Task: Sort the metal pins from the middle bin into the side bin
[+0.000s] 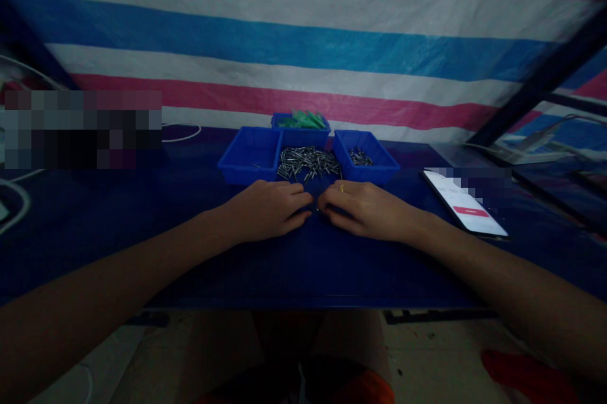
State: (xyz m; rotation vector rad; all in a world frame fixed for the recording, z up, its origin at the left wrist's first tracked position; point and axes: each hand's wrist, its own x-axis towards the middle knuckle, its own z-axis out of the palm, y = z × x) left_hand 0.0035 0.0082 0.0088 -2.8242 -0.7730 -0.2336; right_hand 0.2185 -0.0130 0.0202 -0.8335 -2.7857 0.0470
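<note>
Both hands rest close together over the front of a blue table [303, 271], fingertips nearly meeting. My left hand [275, 209] has its fingers bent in, thumb below the index finger; whatever it pinches is too small to tell. Opposite it, my right hand [363, 207], with a ring on one finger, is closed in a pinch, with a tiny pale speck at its fingertips. Just beyond lies a loose pile of thin metal pins [308, 162], like rivets. A blue bin [249, 170] stands left of the pile, and another blue bin [372, 173] holding similar metal pins [360, 157] stands right.
Behind the pile, a third blue bin [303, 134] holds green plastic packets [308, 118]. A phone [467, 205] with a lit screen lies right of my right arm. White cable [183, 132] runs at the back left. A striped sheet [303, 43] hangs behind the table.
</note>
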